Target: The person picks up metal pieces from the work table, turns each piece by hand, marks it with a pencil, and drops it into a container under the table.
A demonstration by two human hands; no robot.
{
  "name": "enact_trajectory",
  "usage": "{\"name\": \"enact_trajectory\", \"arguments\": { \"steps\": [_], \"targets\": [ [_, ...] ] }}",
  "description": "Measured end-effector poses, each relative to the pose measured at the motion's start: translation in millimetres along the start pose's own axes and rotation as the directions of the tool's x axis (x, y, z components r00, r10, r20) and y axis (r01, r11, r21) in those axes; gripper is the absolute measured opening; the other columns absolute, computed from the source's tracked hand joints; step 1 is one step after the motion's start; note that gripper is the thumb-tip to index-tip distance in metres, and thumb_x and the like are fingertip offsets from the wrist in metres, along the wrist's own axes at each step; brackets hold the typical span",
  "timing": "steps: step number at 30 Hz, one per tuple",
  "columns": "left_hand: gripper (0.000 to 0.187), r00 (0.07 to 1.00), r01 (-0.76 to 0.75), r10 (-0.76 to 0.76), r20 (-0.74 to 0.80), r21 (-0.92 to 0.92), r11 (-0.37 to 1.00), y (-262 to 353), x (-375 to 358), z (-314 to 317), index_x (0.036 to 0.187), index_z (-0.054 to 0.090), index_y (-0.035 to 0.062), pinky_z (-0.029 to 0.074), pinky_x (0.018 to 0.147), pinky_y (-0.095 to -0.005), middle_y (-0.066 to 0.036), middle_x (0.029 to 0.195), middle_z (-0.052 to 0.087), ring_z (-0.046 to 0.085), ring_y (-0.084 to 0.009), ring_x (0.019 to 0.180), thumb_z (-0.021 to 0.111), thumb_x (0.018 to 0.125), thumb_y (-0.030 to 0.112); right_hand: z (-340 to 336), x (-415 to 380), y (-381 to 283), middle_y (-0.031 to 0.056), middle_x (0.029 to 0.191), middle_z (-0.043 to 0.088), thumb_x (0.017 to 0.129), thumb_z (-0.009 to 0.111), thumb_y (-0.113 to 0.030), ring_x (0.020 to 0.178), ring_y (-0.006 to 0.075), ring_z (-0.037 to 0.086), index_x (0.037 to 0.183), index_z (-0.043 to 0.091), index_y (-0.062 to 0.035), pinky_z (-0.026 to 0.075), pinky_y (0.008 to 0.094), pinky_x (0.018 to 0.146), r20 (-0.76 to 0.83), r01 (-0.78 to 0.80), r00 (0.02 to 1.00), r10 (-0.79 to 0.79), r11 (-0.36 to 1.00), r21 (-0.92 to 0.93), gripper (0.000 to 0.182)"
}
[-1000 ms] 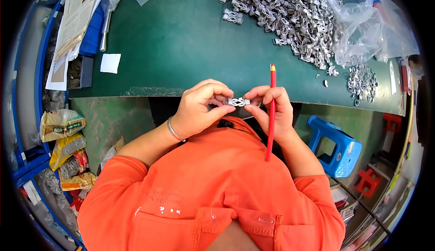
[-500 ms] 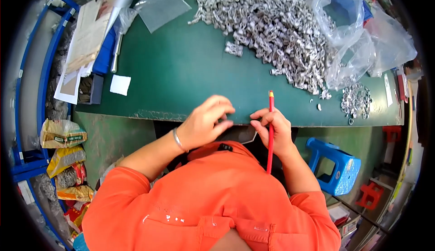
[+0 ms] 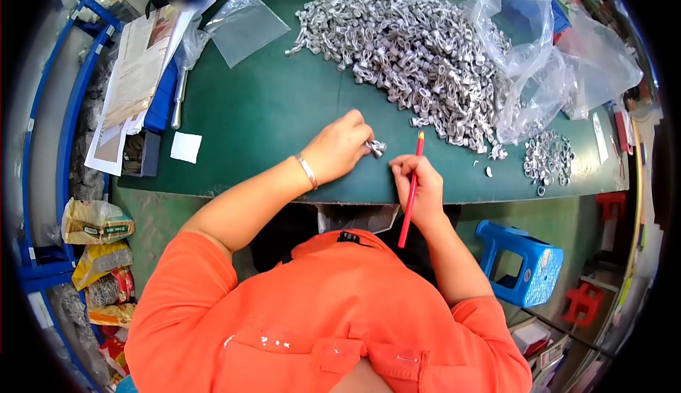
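My left hand [image 3: 342, 148], with a bangle on its wrist, is closed on a small cluster of grey metal pieces [image 3: 377, 148] just above the green table near its front edge. The pieces stick out past the fingertips; their exact kind is too small to tell. To its right, my right hand [image 3: 423, 186] grips a red pencil [image 3: 407, 223], whose yellowish end points away from me toward the pile. Beyond both hands spreads a large heap of similar grey metal pieces [image 3: 411, 52].
Clear plastic bags [image 3: 528, 74] lie right of the heap, by a small pile of metal rings [image 3: 550, 157]. At left are a white paper square [image 3: 186, 147], a flat plastic bag [image 3: 245, 28] and stacked papers [image 3: 135, 74]. A blue stool [image 3: 528, 269] stands below right.
My left hand, holding nothing visible before, has reached forward and now holds the small cluster that lay apart from the heap. The pencil has tilted in my right hand. The view has shifted slightly.
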State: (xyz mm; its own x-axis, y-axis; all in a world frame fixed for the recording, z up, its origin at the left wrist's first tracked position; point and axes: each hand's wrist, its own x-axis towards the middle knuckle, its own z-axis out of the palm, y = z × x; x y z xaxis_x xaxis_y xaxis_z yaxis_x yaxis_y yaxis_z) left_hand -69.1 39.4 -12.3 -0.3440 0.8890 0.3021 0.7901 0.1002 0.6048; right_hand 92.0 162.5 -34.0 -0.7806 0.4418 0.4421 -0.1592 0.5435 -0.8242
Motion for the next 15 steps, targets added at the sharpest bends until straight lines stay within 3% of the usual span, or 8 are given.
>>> {"name": "enact_trajectory", "arguments": {
  "steps": [3, 5, 7, 13, 15],
  "targets": [
    [0.016, 1.000, 0.018, -0.019, -0.024, -0.054, 0.998, 19, -21, 0, 0.085, 0.057, 0.0014, 0.049, 0.065, -0.0361, -0.012, 0.086, 0.053, 0.058, -0.0301, 0.074, 0.068, 0.073, 0.000, 4, 8, -4, 0.0145, 0.087, 0.063, 0.077, 0.063, 0.006, 0.076, 0.0301, 0.059, 0.081, 0.047, -0.0018, 0.048, 0.0343, 0.069, -0.014, -0.070, 0.998, 0.069, 0.995, -0.073, 0.018],
    [0.016, 0.998, 0.048, -0.052, -0.043, -0.095, 0.994, 24, -31, 3, 0.084, 0.057, 0.0009, 0.049, 0.064, -0.0358, -0.012, 0.084, 0.053, 0.058, -0.0300, 0.073, 0.067, 0.072, -0.002, 4, 13, -7, 0.0131, 0.090, 0.063, 0.074, 0.064, 0.005, 0.080, 0.0315, 0.057, 0.082, 0.049, -0.0021, 0.047, 0.0367, 0.071, 0.015, -0.020, 1.000, 0.023, 0.990, -0.137, 0.019],
    [0.014, 0.991, 0.045, -0.054, -0.126, -0.074, 0.996, 25, -39, 4, 0.080, 0.054, 0.0006, 0.049, 0.063, -0.0389, -0.012, 0.082, 0.053, 0.057, -0.0329, 0.073, 0.066, 0.073, -0.001, 4, 15, -5, 0.0115, 0.093, 0.063, 0.071, 0.066, 0.005, 0.081, 0.0313, 0.055, 0.085, 0.050, -0.0028, 0.046, 0.0372, 0.071, 0.153, 0.029, 0.988, -0.007, 0.989, -0.142, 0.022],
    [0.013, 0.970, 0.189, -0.205, -0.132, -0.125, 0.974, 30, -54, -2, 0.080, 0.055, 0.0011, 0.048, 0.060, -0.0382, -0.012, 0.082, 0.053, 0.057, -0.0315, 0.068, 0.066, 0.074, -0.001, 5, 17, -14, 0.0096, 0.087, 0.063, 0.070, 0.065, 0.006, 0.080, 0.0303, 0.056, 0.084, 0.051, -0.0041, 0.046, 0.0372, 0.070, 0.205, 0.166, 0.969, -0.135, 0.976, -0.139, 0.022],
    [0.013, 0.961, 0.194, -0.204, -0.187, -0.071, 0.978, 28, -55, -2, 0.079, 0.056, 0.0001, 0.046, 0.056, -0.0291, -0.009, 0.078, 0.052, 0.055, -0.0195, 0.060, 0.067, 0.073, -0.004, 8, 10, -5, 0.0107, 0.085, 0.063, 0.072, 0.066, 0.005, 0.075, 0.0301, 0.057, 0.085, 0.050, -0.0039, 0.047, 0.0359, 0.064, 0.141, 0.113, 0.985, -0.095, 0.986, -0.126, 0.022]
  ]
}}
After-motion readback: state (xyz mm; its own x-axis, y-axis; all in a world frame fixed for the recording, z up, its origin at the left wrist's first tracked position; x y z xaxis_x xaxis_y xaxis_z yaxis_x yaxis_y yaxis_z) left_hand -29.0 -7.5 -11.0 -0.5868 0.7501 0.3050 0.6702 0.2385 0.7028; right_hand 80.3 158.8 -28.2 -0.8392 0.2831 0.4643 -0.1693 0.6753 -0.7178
